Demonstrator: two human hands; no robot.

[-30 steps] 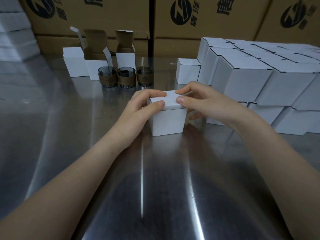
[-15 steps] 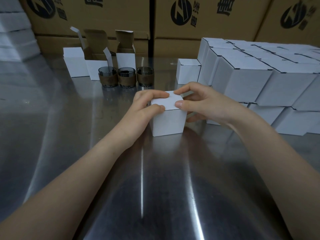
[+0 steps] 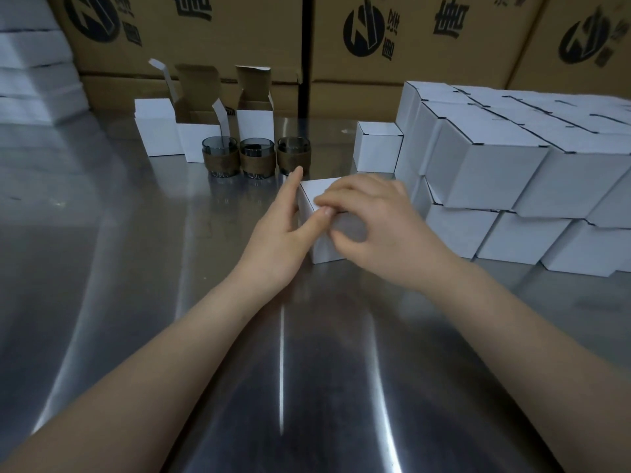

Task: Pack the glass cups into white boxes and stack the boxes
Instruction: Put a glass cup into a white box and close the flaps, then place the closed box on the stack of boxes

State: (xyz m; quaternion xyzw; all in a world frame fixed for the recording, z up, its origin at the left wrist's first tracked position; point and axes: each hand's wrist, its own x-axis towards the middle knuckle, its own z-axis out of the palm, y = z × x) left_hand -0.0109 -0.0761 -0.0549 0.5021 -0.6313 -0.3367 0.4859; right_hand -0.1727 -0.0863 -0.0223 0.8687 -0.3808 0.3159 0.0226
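Centre frame: box (image 3: 318, 194) on table (image 3: 136, 285), upright, lid shut facing up, near-cubic, vertical edge toward viewer. Flat left hand (image 3: 276, 240), fingers straight, presses box's left face. Curled right hand (image 3: 379, 230) grips top. Three cups (image 3: 256, 160) upper left; stack (image 3: 512, 172) right.

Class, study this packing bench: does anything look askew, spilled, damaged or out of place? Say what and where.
Nothing stands out: no spill, no visible damage. The three glass cups stand upright in a row, the stack on the right is tidy, and the white box between the left hand and right hand looks intact.
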